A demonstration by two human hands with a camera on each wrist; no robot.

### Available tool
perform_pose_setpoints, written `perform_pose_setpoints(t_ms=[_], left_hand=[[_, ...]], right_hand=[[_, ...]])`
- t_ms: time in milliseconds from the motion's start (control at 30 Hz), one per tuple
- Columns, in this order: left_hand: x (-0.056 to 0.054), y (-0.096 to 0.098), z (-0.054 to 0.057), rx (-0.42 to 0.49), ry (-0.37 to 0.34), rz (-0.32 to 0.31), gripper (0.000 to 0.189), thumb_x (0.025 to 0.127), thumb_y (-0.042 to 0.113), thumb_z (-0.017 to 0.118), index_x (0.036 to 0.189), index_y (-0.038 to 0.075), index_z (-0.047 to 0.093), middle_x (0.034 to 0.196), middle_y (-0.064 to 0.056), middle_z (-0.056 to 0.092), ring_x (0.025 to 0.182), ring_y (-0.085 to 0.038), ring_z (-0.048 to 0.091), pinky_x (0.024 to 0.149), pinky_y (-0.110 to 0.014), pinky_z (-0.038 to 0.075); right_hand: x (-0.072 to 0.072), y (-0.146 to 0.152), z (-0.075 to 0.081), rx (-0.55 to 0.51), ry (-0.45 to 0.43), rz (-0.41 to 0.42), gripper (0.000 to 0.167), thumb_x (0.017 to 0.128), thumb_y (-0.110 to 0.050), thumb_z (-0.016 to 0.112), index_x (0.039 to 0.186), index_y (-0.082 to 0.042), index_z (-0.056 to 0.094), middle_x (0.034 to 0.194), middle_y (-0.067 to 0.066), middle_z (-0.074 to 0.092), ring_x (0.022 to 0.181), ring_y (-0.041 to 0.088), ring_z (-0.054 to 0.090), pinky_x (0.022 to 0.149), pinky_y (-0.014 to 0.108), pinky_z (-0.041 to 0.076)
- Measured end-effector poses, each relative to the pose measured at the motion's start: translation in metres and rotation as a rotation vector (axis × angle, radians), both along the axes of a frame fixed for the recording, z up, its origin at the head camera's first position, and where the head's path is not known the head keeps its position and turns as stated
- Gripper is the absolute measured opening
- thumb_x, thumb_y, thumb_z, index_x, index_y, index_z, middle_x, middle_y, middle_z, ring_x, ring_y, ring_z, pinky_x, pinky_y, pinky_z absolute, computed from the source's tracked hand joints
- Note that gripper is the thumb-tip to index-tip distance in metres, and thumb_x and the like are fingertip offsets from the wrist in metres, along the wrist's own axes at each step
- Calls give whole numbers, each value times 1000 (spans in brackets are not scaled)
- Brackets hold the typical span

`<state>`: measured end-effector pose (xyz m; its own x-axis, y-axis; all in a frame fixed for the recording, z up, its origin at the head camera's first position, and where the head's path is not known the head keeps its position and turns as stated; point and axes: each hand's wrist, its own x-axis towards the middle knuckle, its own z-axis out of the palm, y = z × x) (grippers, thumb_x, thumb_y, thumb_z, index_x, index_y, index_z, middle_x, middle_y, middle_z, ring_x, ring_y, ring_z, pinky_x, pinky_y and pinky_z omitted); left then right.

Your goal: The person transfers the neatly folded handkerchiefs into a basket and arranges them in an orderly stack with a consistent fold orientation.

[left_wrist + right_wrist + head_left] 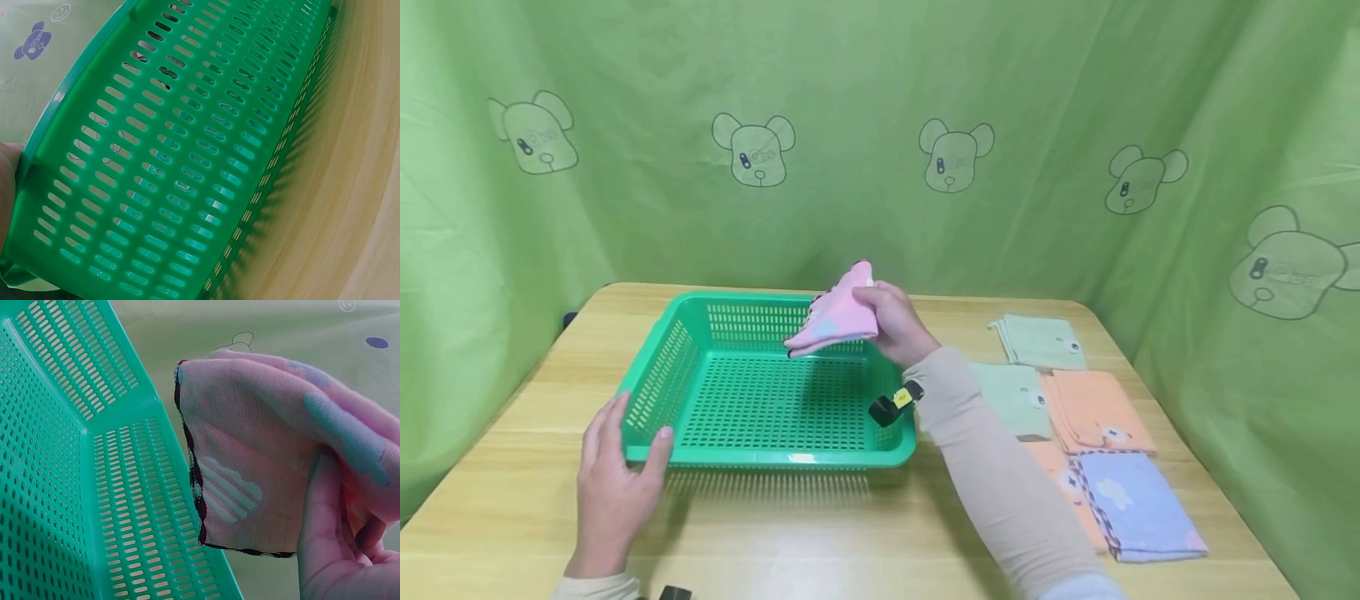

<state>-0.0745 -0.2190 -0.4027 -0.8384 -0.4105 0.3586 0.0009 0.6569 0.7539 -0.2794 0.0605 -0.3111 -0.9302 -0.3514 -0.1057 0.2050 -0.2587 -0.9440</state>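
My right hand point(898, 321) holds a folded pink towel point(842, 312) above the back right part of a green plastic basket point(775, 457). In the right wrist view, thumb and fingers pinch the towel point(250, 431); it has dark scalloped edging and pale blue cloud patches. Its free end hangs beside the basket wall point(150, 500). At the basket's front left corner rests my left hand point(617, 483), thumb spread from fairly straight fingers around the corner. The left wrist view shows only part of this hand point(7, 181) against the basket's rim.
Folded towels lie on the table right of the basket: two green ones point(1043, 340), two orange ones point(1101, 408) and a blue one point(1150, 504) with checked edging. My right forearm point(1000, 475) partly covers them. A green curtain point(857, 67) surrounds the table.
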Motion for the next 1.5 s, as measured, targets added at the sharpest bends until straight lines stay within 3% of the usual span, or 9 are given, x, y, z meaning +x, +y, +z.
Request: perform_pose_setpoints(t_ms=[200, 300, 433, 700, 1033, 1200, 1500], left_hand=[[1, 0, 1, -3, -10, 1, 70, 94, 29, 61, 154, 15, 27, 155, -18, 25, 134, -50, 30, 98, -78, 25], [1, 0, 1, -3, -11, 1, 70, 94, 29, 61, 154, 15, 27, 155, -18, 25, 134, -49, 29, 98, -78, 24], [1, 1, 2, 0, -8, 0, 70, 94, 29, 61, 154, 15, 27, 154, -18, 25, 134, -50, 30, 98, -78, 24], [1, 1, 2, 1, -7, -3, 70, 94, 30, 61, 154, 15, 27, 155, -18, 25, 134, -50, 29, 98, -78, 24], [1, 1, 3, 3, 3, -7, 70, 93, 29, 61, 153, 14, 28, 154, -18, 26, 134, -49, 30, 98, -78, 25], [1, 1, 4, 2, -5, -9, 70, 94, 30, 61, 154, 15, 27, 154, -18, 25, 134, -50, 29, 98, -78, 25], [1, 1, 5, 1, -28, -9, 71, 94, 32, 60, 154, 15, 26, 155, -19, 23, 133, -52, 29, 96, -80, 24]], right_hand=[[4, -3, 0, -57, -29, 77, 46, 99, -9, 44, 142, 6, 36, 130, 29, 54, 99, 27, 68, 83, 32, 57], [5, -5, 0, -47, -30, 77, 48, 99, -9, 45, 143, 6, 35, 131, 28, 54, 100, 27, 67, 83, 32, 57], [6, -8, -1, 4, -32, 36, 47, 98, -8, 47, 142, 6, 36, 130, 24, 54, 91, 19, 67, 77, 25, 58], [7, -14, -6, 44, -53, 36, 44, 99, -10, 48, 138, 7, 41, 124, 23, 56, 83, 18, 65, 62, 20, 55], [10, -18, -7, -20, -88, 137, 48, 103, -21, 44, 144, 4, 36, 132, 30, 52, 99, 29, 68, 81, 33, 58], [10, -24, -8, -48, -121, 138, 51, 102, -15, 42, 147, 4, 29, 134, 29, 50, 106, 31, 64, 79, 31, 58], [8, -37, -12, 7, -157, 86, 52, 97, -9, 46, 144, 7, 32, 126, 22, 55, 85, 17, 66, 72, 24, 58]])
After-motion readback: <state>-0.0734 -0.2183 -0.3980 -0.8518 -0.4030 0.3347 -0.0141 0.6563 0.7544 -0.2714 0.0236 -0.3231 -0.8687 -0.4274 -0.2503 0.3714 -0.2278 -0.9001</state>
